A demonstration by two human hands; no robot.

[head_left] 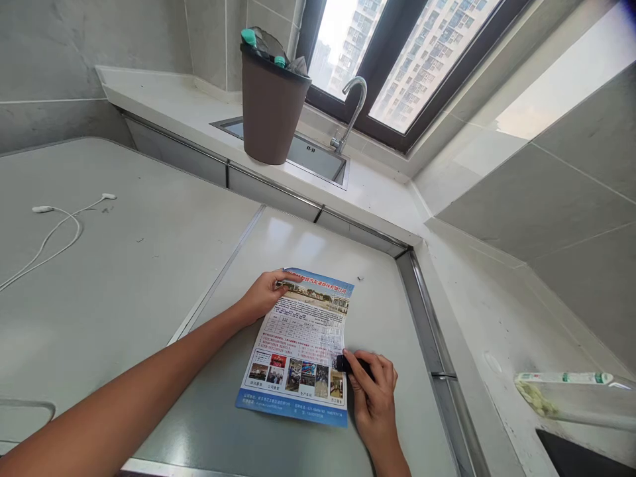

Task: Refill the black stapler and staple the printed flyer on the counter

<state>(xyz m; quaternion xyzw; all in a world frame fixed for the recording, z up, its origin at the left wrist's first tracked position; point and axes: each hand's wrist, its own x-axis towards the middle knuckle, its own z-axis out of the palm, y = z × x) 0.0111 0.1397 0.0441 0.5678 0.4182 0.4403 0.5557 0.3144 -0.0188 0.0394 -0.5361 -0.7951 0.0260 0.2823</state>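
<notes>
A printed flyer (308,318) with blue bands, a building photo, red and black text and a row of small pictures lies at a slant on the grey-white panel. My left hand (265,295) holds its upper left edge, the index finger stretched along the top. Closed around a small black hand tool (342,363), my right hand (373,391) is at the flyer's lower right edge. The tool's short dark end is against the printed side; the fingers hide much of its body, so its exact kind is unclear. Fine marks run down the flyer's right part above it.
A brown bin (273,109) with bottles stands on the counter by the sink (318,159) and its curved faucet (355,99). A white cable (74,225) lies at left. A clear container (576,397) sits at right. Small dark scraps dot the panel.
</notes>
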